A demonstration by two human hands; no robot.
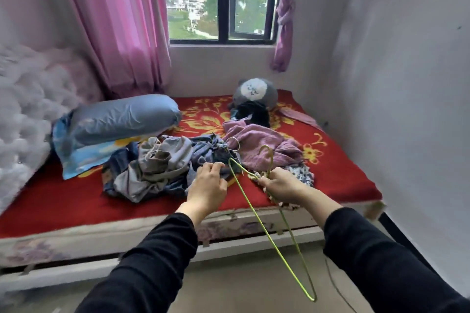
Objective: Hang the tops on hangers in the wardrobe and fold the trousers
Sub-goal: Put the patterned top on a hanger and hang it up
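Hanger (271,160): hook up, long axis far-left to near-right.
Right hand (282,185): grip grasping hanger neck.
Left hand (208,185): grip pinching blue garment (203,150).
Bed (76,201): red.

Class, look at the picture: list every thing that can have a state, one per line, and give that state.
Green hanger: bare, gripped near its hook by the right hand, hanging down.
Left hand: fingers pinch cloth in the clothes pile.
Clothes pile: crumpled, unfolded.
Pink top: crumpled, unhung.
Left curtain: hanging loose.
Right curtain: knotted.
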